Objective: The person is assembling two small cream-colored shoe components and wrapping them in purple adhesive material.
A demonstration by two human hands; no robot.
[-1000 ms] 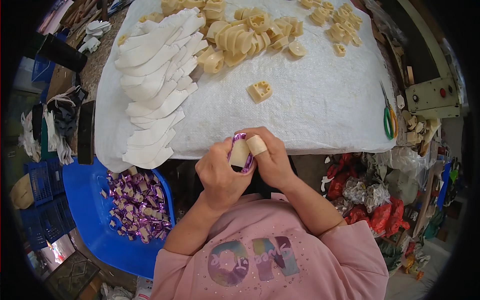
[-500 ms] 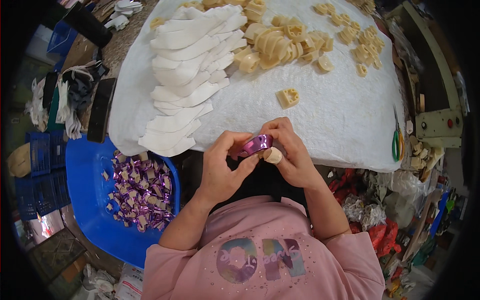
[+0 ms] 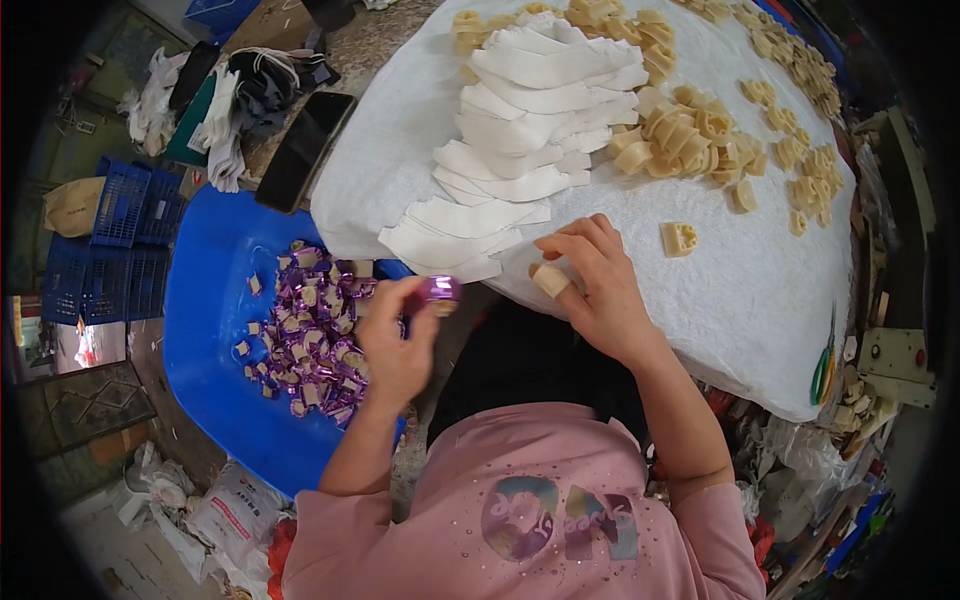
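My left hand pinches a shiny purple-covered shoe heel between thumb and fingers, a little blurred. It is close to the right rim of a blue tub, where many similar purple heels lie heaped. My right hand hovers at the front edge of the white-covered table, empty, its fingers apart and bent. A tan wrap covers its thumb. Just right of it lies one bare beige heel. Overlapping white curved strips are stacked beyond my hands, beside a pile of beige heels.
More beige heels sit in groups at the far right. Scissors with green and orange handles lie at the table's right edge. A dark phone rests left of the white cover, near gloves. Blue crates stand farther left.
My hands have parted. The left has carried the purple heel left toward the tub; the right has let go of it and opened. The whole view has shifted and turned.
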